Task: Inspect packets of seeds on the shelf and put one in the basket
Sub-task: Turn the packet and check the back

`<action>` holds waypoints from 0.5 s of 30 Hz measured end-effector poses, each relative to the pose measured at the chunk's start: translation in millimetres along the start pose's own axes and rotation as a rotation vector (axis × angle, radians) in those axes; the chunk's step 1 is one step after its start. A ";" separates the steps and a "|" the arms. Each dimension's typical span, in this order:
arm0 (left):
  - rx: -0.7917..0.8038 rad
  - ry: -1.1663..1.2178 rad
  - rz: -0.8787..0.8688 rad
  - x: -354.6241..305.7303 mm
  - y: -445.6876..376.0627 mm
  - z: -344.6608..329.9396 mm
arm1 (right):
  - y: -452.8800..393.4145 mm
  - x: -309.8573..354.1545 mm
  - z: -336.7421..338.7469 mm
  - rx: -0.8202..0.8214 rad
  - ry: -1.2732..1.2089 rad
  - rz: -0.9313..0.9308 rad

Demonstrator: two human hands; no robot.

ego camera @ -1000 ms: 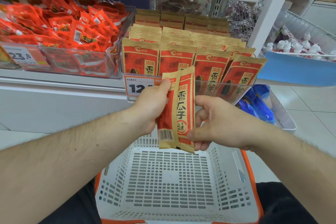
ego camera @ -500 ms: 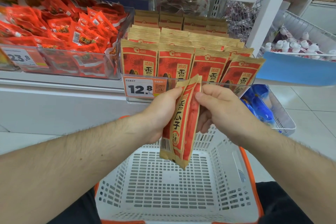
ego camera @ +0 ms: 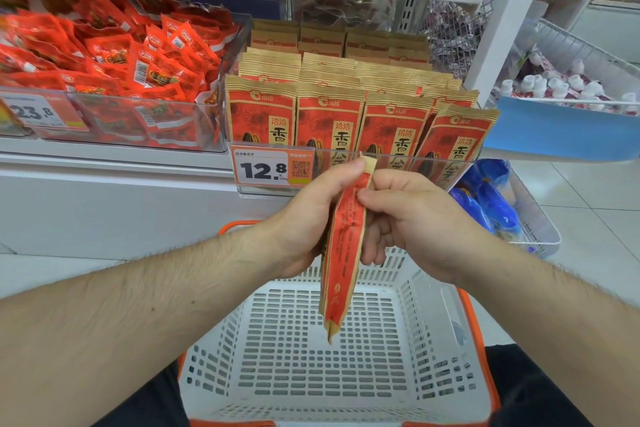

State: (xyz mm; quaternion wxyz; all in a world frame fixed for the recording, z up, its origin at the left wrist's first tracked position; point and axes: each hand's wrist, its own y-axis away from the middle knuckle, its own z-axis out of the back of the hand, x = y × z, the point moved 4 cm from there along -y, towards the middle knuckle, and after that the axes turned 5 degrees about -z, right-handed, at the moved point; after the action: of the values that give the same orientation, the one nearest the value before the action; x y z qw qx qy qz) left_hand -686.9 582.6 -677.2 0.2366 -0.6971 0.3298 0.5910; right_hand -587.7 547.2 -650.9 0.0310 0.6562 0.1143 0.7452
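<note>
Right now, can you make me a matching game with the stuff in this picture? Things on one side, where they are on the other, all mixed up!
Things:
1. seed packet
2. basket
3. price tag reading 12.8
4. small red packets

Places:
A. on the front of the clear tray of seed packets
B. piled in the bin on the left of the shelf
C. held between the left hand and right hand
D. below the hands, nothing in it

Pairs: 1-C, 2-D, 3-A, 4-B
</note>
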 end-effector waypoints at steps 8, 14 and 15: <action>-0.044 0.129 0.044 -2.5 -2.0 1.5 | -2.3 -1.9 0.9 0.011 -0.056 -0.011; -0.094 0.130 0.071 -5.5 0.3 1.5 | -0.8 0.4 2.7 0.021 0.077 0.018; -0.108 0.129 0.067 -6.1 0.0 2.6 | -0.3 1.2 2.9 0.026 0.129 0.030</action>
State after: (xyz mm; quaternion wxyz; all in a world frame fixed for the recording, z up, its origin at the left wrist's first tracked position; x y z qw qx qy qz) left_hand -689.2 585.5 -671.7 0.1570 -0.7341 0.3351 0.5693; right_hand -585.1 548.0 -649.5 0.0039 0.6087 0.1159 0.7849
